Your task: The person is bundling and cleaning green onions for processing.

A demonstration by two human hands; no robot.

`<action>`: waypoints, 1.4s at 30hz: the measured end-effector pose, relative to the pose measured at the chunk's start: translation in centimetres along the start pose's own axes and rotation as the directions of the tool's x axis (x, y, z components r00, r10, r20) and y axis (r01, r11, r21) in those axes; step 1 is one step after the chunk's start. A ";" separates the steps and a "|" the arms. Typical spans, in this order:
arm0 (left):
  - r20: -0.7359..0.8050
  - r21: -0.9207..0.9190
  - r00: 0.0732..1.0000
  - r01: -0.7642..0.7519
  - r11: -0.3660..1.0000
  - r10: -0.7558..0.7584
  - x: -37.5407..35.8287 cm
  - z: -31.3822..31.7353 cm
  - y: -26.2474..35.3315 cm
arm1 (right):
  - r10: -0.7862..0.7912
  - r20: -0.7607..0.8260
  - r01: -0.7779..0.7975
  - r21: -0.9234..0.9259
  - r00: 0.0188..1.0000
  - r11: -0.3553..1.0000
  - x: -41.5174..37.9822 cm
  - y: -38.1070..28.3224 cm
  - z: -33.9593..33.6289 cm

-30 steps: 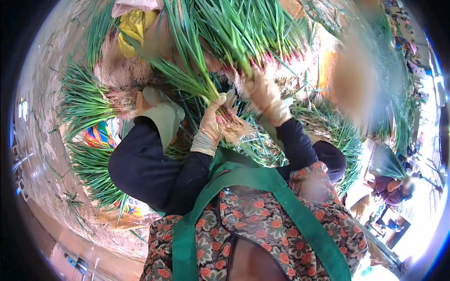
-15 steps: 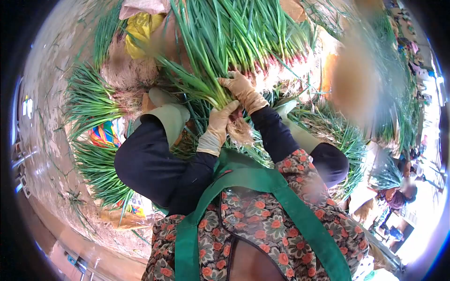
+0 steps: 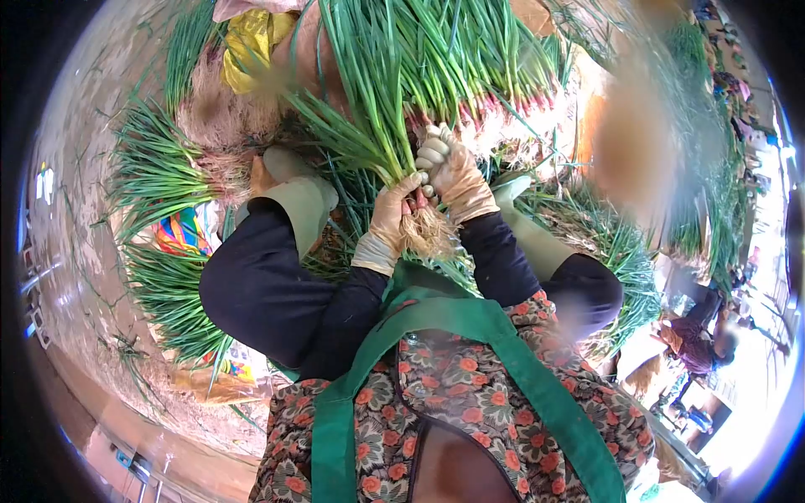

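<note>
My gloved left hand (image 3: 390,216) is closed around the lower stems of a bunch of green onions (image 3: 377,134), just above the pale roots. Their long leaves point away from me, while the tangled roots (image 3: 428,232) hang toward my apron. Right beside those stems, my gloved right hand (image 3: 451,172) has its fingers curled shut against the bunch. What lies inside its fingers is hidden. Beyond both hands lies a wide pile of green onions (image 3: 478,75) with reddish bulb ends facing me.
More green onion bundles (image 3: 159,168) lie on the floor at left, near a yellow bag (image 3: 251,50). Loose leaves and roots (image 3: 587,226) spread by my right boot (image 3: 524,218). Another person (image 3: 700,344) sits at far right. A brownish blur (image 3: 633,151) covers part of the view.
My right hand has turned and its fingers have gone from extended over the stems to curled beside them. The bunch stands slightly more upright in my left hand.
</note>
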State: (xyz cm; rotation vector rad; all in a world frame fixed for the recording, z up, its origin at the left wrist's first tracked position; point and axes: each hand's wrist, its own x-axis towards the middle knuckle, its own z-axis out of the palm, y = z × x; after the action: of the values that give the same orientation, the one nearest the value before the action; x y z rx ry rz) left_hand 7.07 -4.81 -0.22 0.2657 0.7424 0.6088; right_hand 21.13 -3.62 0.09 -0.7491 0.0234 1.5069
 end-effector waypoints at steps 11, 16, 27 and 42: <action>0.236 -0.020 0.968 0.091 0.996 -0.084 -1.6 1.8 1.0 | -0.106 -0.063 -0.036 -0.968 0.992 0.247 1.9 -1.9 1.1; -0.298 0.060 0.952 0.089 0.994 -0.068 -0.4 0.2 -0.5 | -0.503 0.073 -0.029 -0.981 0.861 -0.191 3.7 -1.2 -3.2; -0.132 -0.244 0.991 -0.012 0.970 -0.021 -0.2 0.1 -0.7 | -0.093 -0.251 -0.090 -0.630 0.964 0.772 -1.2 -1.2 -1.3; 0.155 -0.507 0.987 0.123 0.853 -0.050 -1.3 0.9 0.5 | 0.030 -0.323 -0.211 -0.543 0.946 0.813 0.5 0.2 -0.5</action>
State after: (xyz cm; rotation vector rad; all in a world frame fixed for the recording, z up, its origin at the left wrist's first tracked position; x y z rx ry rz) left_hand 6.76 -5.16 1.35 -0.2237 0.4315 0.6736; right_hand 21.25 -3.41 -0.63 -1.4907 -0.1657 1.5191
